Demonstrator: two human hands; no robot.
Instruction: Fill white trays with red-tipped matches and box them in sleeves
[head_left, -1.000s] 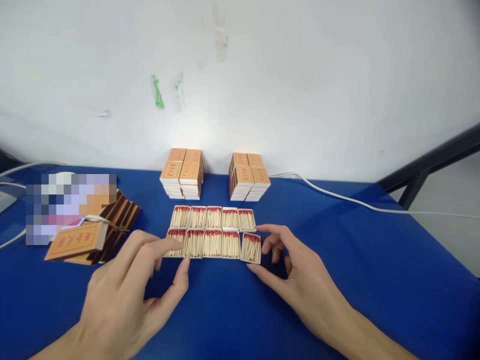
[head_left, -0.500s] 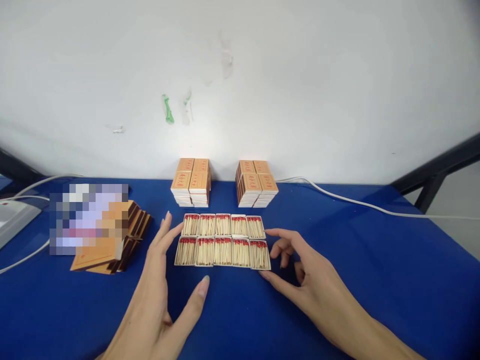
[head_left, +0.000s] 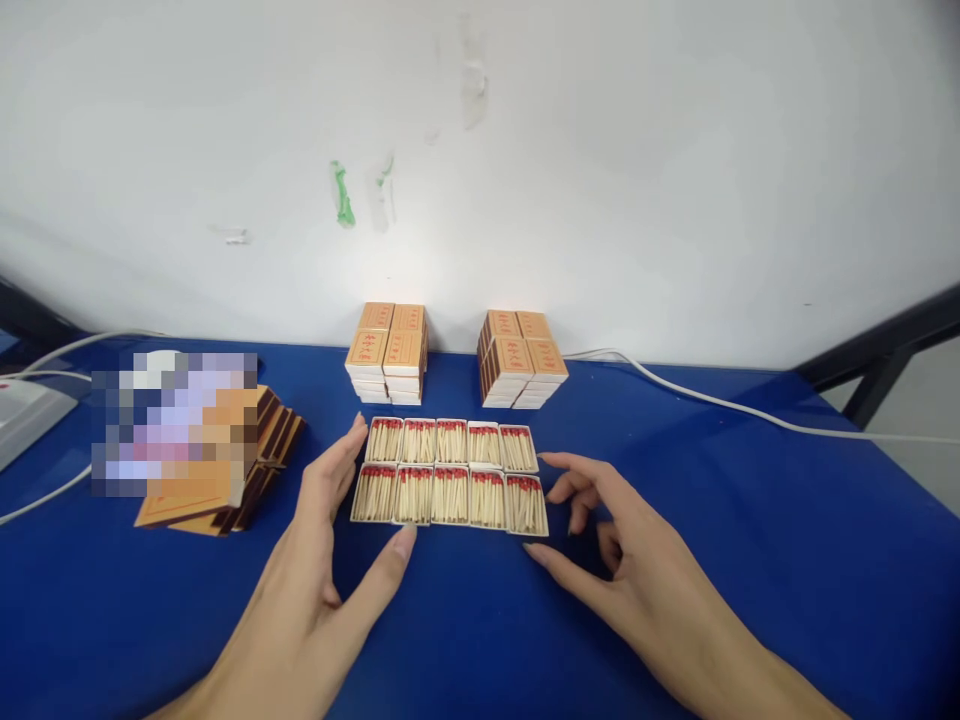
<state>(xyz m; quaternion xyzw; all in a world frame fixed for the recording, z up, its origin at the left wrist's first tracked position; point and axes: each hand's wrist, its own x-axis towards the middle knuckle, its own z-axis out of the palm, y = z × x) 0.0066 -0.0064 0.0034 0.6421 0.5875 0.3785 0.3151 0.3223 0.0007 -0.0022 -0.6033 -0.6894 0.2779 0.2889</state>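
Note:
Several open matchbox trays (head_left: 451, 496) full of red-tipped matches lie side by side in two rows on the blue table. My left hand (head_left: 330, 560) is at their left end, fingers apart; its thumb tip is at the near edge of the front row and its fingertips are beside the left side of the back row. At the right end, my right hand (head_left: 630, 545) is held with fingers curved and thumb apart, close to the last trays (head_left: 527, 504). Neither hand grips anything.
Behind the trays stand two blocks of stacked orange matchboxes, a left stack (head_left: 388, 352) and a right stack (head_left: 521, 358), near the white wall (head_left: 637, 180). A pile of flattened orange matchbox sleeves (head_left: 195, 510), partly blurred out, lies left. A white cable (head_left: 705, 402) runs along the right.
My left fingers have drawn closer together, and its thumb has come up to the front row's near edge. My right hand has moved slightly away from the trays. The view has tilted a little.

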